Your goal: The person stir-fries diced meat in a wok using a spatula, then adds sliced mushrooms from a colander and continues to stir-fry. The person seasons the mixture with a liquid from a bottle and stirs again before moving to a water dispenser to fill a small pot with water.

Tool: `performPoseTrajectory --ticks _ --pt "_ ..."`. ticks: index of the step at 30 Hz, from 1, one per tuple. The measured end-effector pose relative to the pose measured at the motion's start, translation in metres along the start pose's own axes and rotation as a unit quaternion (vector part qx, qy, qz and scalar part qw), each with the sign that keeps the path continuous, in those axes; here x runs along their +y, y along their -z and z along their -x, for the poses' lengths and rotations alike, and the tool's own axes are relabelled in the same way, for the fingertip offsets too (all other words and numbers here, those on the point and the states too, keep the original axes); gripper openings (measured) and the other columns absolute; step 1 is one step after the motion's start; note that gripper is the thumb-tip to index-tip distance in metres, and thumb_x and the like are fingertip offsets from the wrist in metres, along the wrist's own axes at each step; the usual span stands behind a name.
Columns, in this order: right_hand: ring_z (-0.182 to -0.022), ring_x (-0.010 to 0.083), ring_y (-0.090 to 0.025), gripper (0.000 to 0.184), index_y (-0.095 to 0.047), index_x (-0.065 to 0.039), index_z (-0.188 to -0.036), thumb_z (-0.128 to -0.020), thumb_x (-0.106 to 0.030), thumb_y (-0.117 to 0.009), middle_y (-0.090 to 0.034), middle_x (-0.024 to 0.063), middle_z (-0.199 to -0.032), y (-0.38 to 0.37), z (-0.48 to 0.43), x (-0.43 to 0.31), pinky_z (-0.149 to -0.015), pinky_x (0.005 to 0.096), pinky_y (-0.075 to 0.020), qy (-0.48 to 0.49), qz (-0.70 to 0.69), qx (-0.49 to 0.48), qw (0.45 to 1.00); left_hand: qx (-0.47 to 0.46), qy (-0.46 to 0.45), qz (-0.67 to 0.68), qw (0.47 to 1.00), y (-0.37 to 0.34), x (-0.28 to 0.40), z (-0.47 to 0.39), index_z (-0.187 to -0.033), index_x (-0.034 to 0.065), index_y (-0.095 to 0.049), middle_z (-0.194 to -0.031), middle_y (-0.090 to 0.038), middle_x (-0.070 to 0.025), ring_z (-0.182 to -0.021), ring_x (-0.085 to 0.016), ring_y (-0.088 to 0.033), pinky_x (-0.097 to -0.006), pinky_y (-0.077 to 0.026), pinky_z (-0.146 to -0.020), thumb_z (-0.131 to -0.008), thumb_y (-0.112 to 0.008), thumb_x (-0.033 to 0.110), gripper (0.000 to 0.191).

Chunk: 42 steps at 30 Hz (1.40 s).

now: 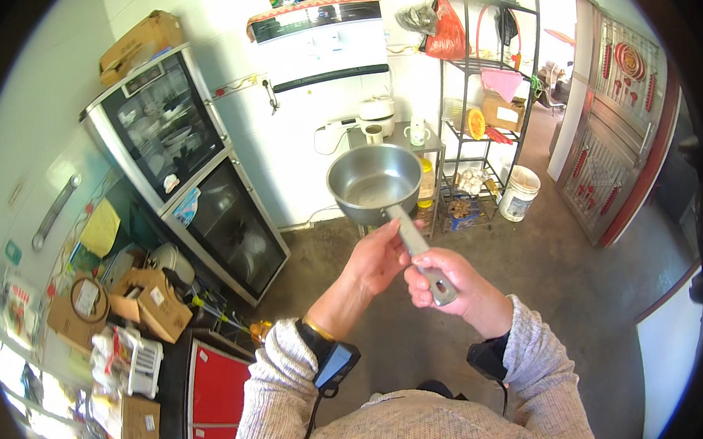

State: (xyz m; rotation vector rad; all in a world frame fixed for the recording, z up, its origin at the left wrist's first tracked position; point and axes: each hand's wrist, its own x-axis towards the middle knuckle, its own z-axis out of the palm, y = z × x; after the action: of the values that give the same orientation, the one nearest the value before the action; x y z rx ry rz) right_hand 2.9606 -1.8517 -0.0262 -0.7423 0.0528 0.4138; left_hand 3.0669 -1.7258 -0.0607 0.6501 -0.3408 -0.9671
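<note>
Held out in front of me is a grey metal saucepan [374, 179], its bowl facing up and no contents visible inside. My right hand [450, 280] is wrapped around the rear half of its long flat handle [411, 234], and the end with the hanging hole sticks out past the fingers. Closer to the bowl, my left hand [383, 256] grips the front part of the same handle. Some of the left fingers are hidden under the handle. Both wrists carry dark strapped devices with cables.
A glass-door dish cabinet [200, 174] stands to the left, beyond a counter with cardboard boxes [153, 301]. Ahead, a small metal table [395, 134] bears a rice cooker [377, 114] and cups. Right of it are a black shelf rack [466, 70], a white bucket [519, 193] and a metal door [612, 128].
</note>
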Motion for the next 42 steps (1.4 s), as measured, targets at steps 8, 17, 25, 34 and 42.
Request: performPoseTrajectory --ticks 8,17,25,34,42 --pt "-0.052 0.0165 -0.049 0.018 -0.051 -0.005 -0.097 -0.085 -0.018 -0.048 -0.051 0.0042 -0.061 0.091 -0.192 -0.156 -0.049 0.0288 -0.0382 0.053 0.041 -0.035 0.997 -0.141 -0.024 -0.007 0.99 0.111 0.118 -0.227 -0.12 0.0029 -0.052 -0.072 -0.056 -0.0026 -0.075 -0.017 -0.056 -0.0334 -0.048 -0.076 -0.098 -0.035 0.036 0.043" --pt "-0.052 0.013 -0.044 0.017 -0.053 -0.005 -0.093 -0.082 -0.019 -0.049 -0.049 0.0009 -0.061 0.13 -0.412 -0.284 -0.05 0.0273 -0.0359 0.001 0.08 -0.071 0.994 -0.022 -0.098 0.024 0.995 0.233 0.26 -0.38 -0.117 0.006 -0.054 -0.087 -0.062 -0.0064 -0.081 -0.022 -0.061 -0.0376 -0.052 -0.073 -0.097 -0.037 0.038 0.041" --pt "-0.051 0.0111 -0.043 0.018 -0.054 -0.007 -0.091 -0.082 -0.021 -0.05 -0.046 -0.0016 -0.06 0.168 -0.564 -0.345 -0.05 0.0264 -0.0347 0.05 0.126 -0.068 0.988 -0.014 -0.129 0.002 0.992 0.321 0.352 -0.489 -0.112 0.0068 -0.057 -0.088 -0.063 -0.0074 -0.078 -0.02 -0.061 -0.0347 -0.053 -0.07 -0.095 -0.04 0.04 0.041" --pt "-0.049 0.0122 -0.042 0.018 -0.053 -0.005 -0.092 -0.083 -0.02 -0.047 -0.045 -0.0005 -0.057 0.157 -0.686 -0.389 -0.05 0.0277 -0.0347 0.067 0.083 -0.007 0.994 -0.041 -0.112 0.046 0.992 0.38 0.447 -0.553 -0.109 0.0039 -0.058 -0.076 -0.062 -0.0046 -0.069 -0.017 -0.06 -0.0306 -0.051 -0.063 -0.095 -0.044 0.036 0.038" --pt "-0.048 0.0142 -0.044 0.017 -0.053 -0.003 -0.092 -0.084 -0.018 -0.048 -0.047 0.0017 -0.058 0.163 -0.702 -0.405 -0.051 0.0282 -0.0363 0.082 0.071 -0.061 0.992 -0.031 -0.123 0.047 0.991 0.384 0.463 -0.572 -0.111 0.0018 -0.057 -0.065 -0.055 0.0001 -0.068 -0.015 -0.057 -0.0303 -0.051 -0.066 -0.096 -0.043 0.035 0.039"
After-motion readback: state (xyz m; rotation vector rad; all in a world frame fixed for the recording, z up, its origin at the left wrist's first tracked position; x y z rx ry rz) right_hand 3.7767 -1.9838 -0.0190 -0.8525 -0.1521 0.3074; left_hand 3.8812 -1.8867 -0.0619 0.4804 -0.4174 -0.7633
